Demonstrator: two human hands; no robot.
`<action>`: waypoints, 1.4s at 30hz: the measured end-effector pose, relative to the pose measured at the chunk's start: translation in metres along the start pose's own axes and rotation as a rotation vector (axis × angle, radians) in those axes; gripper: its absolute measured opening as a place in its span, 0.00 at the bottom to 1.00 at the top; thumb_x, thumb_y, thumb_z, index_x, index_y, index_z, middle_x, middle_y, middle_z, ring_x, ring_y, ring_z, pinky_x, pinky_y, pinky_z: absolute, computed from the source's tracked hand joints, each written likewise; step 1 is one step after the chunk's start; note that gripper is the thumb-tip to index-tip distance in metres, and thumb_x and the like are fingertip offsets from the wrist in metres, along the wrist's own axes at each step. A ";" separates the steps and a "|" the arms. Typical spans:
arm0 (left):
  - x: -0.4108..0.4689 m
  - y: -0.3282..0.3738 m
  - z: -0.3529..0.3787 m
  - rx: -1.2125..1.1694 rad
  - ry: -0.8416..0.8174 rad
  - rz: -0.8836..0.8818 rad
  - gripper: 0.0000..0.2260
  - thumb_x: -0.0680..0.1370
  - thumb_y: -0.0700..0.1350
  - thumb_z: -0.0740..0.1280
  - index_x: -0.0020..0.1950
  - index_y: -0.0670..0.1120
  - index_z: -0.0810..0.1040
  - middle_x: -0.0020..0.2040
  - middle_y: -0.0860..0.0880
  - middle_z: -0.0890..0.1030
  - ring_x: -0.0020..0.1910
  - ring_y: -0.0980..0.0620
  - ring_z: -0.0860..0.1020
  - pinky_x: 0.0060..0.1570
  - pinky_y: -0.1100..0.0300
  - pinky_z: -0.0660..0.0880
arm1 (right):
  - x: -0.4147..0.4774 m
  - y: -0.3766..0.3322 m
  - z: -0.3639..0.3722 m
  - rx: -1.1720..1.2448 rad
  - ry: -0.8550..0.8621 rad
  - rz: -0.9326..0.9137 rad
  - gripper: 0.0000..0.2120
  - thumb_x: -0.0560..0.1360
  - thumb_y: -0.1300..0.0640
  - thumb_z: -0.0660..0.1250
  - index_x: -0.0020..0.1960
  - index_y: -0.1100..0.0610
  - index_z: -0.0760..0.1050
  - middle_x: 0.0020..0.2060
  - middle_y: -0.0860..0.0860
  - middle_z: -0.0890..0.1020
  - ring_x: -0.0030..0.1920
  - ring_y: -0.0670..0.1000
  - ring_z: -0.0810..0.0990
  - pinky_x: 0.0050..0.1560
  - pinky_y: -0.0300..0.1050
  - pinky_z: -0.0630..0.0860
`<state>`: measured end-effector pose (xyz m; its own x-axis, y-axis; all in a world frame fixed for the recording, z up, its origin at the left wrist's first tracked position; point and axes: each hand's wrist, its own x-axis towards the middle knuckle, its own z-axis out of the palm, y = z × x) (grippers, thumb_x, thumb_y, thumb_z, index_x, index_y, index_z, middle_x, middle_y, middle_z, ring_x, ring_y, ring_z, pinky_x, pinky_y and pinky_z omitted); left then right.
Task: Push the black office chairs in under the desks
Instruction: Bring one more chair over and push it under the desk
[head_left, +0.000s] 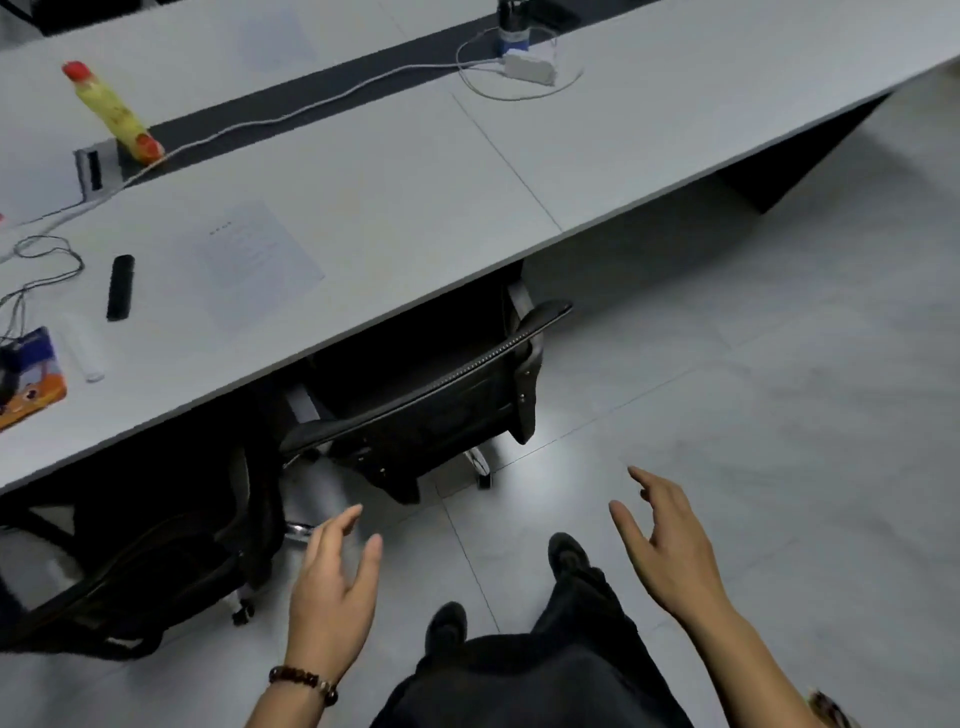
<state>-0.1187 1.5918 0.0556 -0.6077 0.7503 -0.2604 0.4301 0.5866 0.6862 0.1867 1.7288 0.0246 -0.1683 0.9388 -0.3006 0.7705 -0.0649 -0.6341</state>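
A black office chair (441, 400) sits tucked under the long grey desk (415, 218), only its backrest and armrests showing past the desk edge. A second black chair (156, 566) stands at the lower left, partly under the desk, its backrest toward me. My left hand (332, 592) hovers open over the floor just below the first chair, touching nothing. My right hand (670, 545) is open too, fingers spread, to the right of that chair and apart from it.
On the desk lie a yellow bottle with a red cap (111, 111), a black remote (120, 287), a paper sheet (260, 260), cables, a white power adapter (527, 70) and a colourful box (31, 379). Grey tiled floor (753, 389) stretches to the right. My legs and shoes (571, 561) are below.
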 end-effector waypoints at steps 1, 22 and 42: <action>0.008 -0.003 -0.005 0.000 -0.051 0.048 0.17 0.78 0.49 0.64 0.67 0.51 0.71 0.61 0.55 0.72 0.60 0.53 0.73 0.60 0.53 0.71 | -0.015 -0.002 0.006 0.015 0.045 0.052 0.24 0.79 0.44 0.61 0.74 0.47 0.64 0.69 0.46 0.69 0.65 0.46 0.72 0.58 0.45 0.72; -0.158 0.108 0.118 0.097 -0.939 1.044 0.17 0.78 0.45 0.65 0.66 0.45 0.71 0.61 0.51 0.75 0.60 0.54 0.74 0.60 0.54 0.72 | -0.475 0.073 0.031 0.329 1.044 0.974 0.26 0.78 0.46 0.64 0.74 0.48 0.64 0.66 0.50 0.71 0.59 0.45 0.70 0.58 0.52 0.73; -0.624 0.083 0.256 0.049 -1.109 1.210 0.15 0.78 0.47 0.64 0.65 0.50 0.72 0.60 0.54 0.76 0.59 0.57 0.75 0.57 0.57 0.72 | -0.808 0.304 -0.014 0.526 1.311 1.074 0.26 0.78 0.46 0.64 0.73 0.47 0.64 0.64 0.47 0.72 0.60 0.47 0.74 0.60 0.50 0.74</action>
<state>0.4672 1.2510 0.1011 0.8154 0.5778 0.0345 0.3028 -0.4766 0.8253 0.5656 0.9552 0.0846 0.9880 0.0253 -0.1522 -0.1040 -0.6190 -0.7785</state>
